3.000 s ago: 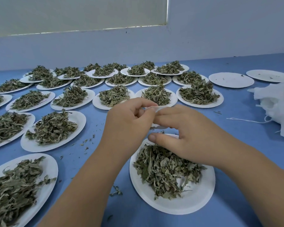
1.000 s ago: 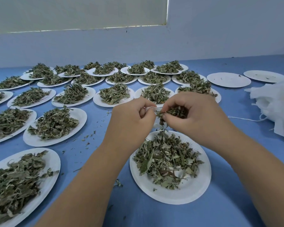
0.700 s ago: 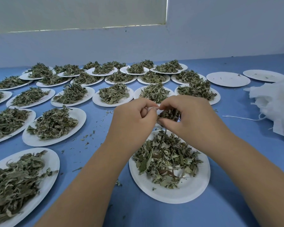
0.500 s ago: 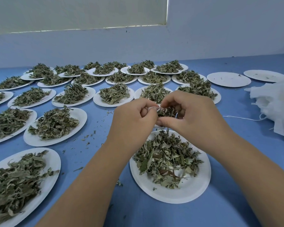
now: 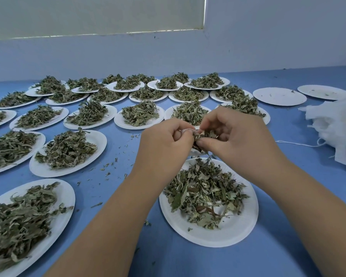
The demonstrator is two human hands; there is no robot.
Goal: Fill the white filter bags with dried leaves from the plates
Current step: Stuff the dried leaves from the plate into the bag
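Dried leaves (image 5: 206, 198) heaped on near plate (image 5: 228, 234), right of centre. Just above its far rim, left hand (image 5: 164, 144) pinches mouth of white filter bag (image 5: 194, 152), mostly hidden. Right hand (image 5: 238, 140) pinches a clump (image 5: 205, 135) at the opening. Risk: narrow mouth, brittle leaves; bits could miss and scatter onto table (image 5: 288, 196), which is flecked with crumbs. Farther right, spare bags (image 5: 336, 124); loaded plates (image 5: 140, 124) beyond.
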